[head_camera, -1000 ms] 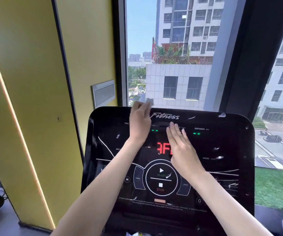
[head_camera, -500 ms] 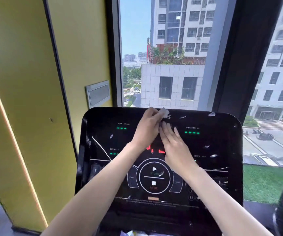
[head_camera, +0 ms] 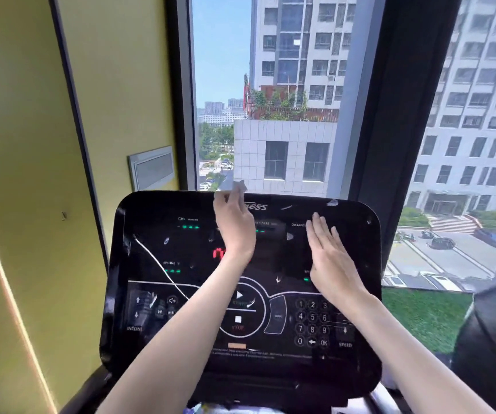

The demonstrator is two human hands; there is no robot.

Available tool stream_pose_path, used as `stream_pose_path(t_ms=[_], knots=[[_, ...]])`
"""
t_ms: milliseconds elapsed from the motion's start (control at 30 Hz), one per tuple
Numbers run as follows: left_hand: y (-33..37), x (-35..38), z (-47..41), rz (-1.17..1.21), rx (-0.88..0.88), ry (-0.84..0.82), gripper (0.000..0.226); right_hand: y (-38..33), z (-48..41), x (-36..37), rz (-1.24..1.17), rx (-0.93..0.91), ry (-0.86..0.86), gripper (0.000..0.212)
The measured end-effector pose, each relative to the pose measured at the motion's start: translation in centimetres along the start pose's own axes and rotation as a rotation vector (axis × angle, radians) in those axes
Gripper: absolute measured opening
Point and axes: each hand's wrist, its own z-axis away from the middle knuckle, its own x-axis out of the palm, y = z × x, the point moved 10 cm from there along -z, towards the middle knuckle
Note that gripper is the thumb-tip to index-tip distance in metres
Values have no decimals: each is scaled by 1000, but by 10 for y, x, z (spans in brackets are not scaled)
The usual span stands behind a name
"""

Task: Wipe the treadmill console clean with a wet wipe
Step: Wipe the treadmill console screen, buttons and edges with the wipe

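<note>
head view: the left hand [head_camera: 234, 228] holds the wet wipe [head_camera: 239, 186] at its fingertips, and only a pale corner shows past them. motion blur hides how much cloth is inside the grasp. the wipe sits at the far end of that grip, poking just above the top edge of the console [head_camera: 151, 210], whose black face lies under the palm and wrist. the right hand [head_camera: 331, 258] lies off to the right of the grip, well apart. it is flat on the panel with straight fingers and holds nothing.

the main risk, as i judge it, is the live panel. green lights and red digits are lit, and the start and stop keys [head_camera: 238, 309] lie just below the gripping wrist. a downward stroke or a resting forearm could trigger them. the number pad [head_camera: 312, 322] below the flat hand carries the same risk. the wipe also seems to be held by little cloth, so it could slip over the top edge and drop behind.
</note>
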Motion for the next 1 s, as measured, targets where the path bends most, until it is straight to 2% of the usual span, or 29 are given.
stream_pose_path(t_ms=[100, 133, 167, 233, 267, 300, 400, 433, 467, 500, 567, 600, 633, 733, 767, 800, 833, 900, 933, 967, 1000], knots=[[48, 40, 23, -55, 374, -278, 24, 0, 1, 1, 33, -31, -40, 86], [48, 43, 21, -44, 396, -312, 24, 0, 2, 1, 42, -37, -49, 86], [38, 39, 12, -13, 322, -274, 23, 0, 2, 1, 43, -40, -57, 87], [5, 15, -2, 66, 20, -52, 25, 0, 1, 0, 25, -46, -59, 88], [-3, 8, 1, 75, -75, 24, 26, 0, 1, 1, 21, -49, -60, 88], [2, 10, 7, 53, -67, 33, 25, 0, 1, 2, 23, -52, -60, 88], [53, 45, 34, -34, 327, -224, 22, 2, 1, 6, 58, -68, -62, 89], [58, 51, 36, -37, 399, -288, 22, 2, 1, 6, 64, -75, -60, 88], [55, 50, 31, -33, 389, -293, 22, 3, 1, 5, 60, -79, -56, 88], [44, 43, 20, -20, 308, -230, 21, 3, 1, 5, 51, -80, -53, 88], [13, 18, 4, 28, 18, -2, 25, 3, 1, 5, 29, -80, -47, 88], [6, 13, 6, 32, -71, 67, 26, 4, 1, 6, 27, -79, -43, 88], [13, 17, 10, 18, -68, 70, 25, 5, 0, 7, 37, -74, -38, 88], [69, 62, 41, -49, 305, -215, 20, 10, -1, 11, 70, -54, -40, 89], [76, 71, 48, -56, 400, -304, 19, 11, -2, 11, 71, -50, -35, 88], [73, 73, 46, -69, 428, -323, 19, 11, -2, 10, 67, -50, -31, 88], [62, 68, 36, -65, 378, -275, 19, 10, -1, 9, 55, -53, -25, 88], [35, 40, 18, -16, 140, -53, 22, 8, -1, 7, 26, -62, -13, 89], [29, 36, 18, -10, 68, -6, 23, 7, 0, 7, 23, -66, -11, 89], [36, 41, 22, -23, 84, -36, 23, 6, 0, 8, 25, -65, -12, 89], [53, 55, 30, -41, 183, -132, 23, 7, -1, 8, 29, -58, -10, 89]])
